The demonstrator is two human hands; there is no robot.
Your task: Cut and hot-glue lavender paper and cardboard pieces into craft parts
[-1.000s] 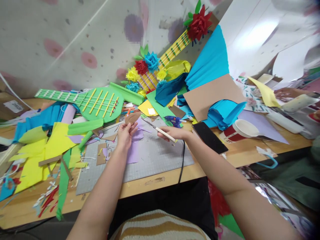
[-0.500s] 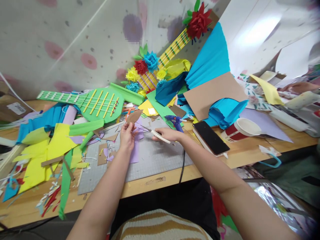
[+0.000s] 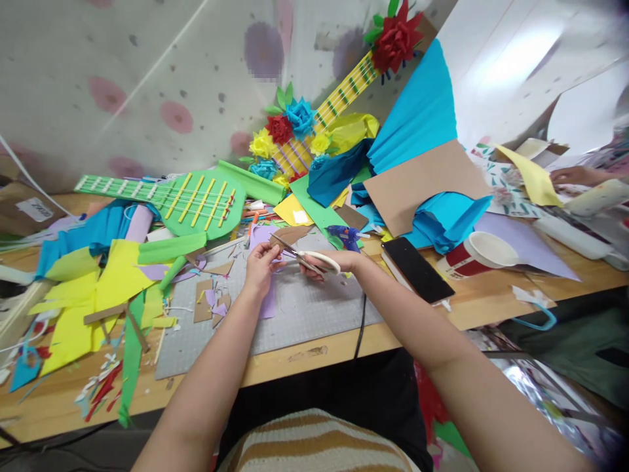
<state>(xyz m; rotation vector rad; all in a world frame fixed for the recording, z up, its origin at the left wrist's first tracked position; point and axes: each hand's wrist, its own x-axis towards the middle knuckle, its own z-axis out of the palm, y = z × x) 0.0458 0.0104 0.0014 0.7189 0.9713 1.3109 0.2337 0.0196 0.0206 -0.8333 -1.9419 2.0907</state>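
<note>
Over the grey cutting mat (image 3: 304, 328), my left hand (image 3: 262, 267) pinches a small piece of brown cardboard (image 3: 293, 235). My right hand (image 3: 314, 265) grips a pair of scissors (image 3: 324, 262) with white handles. Their blades point left and reach the cardboard close to my left fingertips; whether they are cutting into it I cannot make out. Underneath my hands lies a strip of purple paper (image 3: 268, 303). A blue glue gun (image 3: 346, 236) rests just beyond my right hand.
A green paper guitar (image 3: 206, 203) lies at the left, a yellow flowered one (image 3: 344, 92) leans behind. Yellow paper (image 3: 73, 321) covers the left side. A black phone (image 3: 417, 269) and paper cup (image 3: 476, 252) stand right. Another person's hand (image 3: 577, 176) shows far right.
The cardboard has turned from upright to lying rightward, and my left hand has shifted slightly right. The scissors have rotated in my right hand, so their handle loops now show.
</note>
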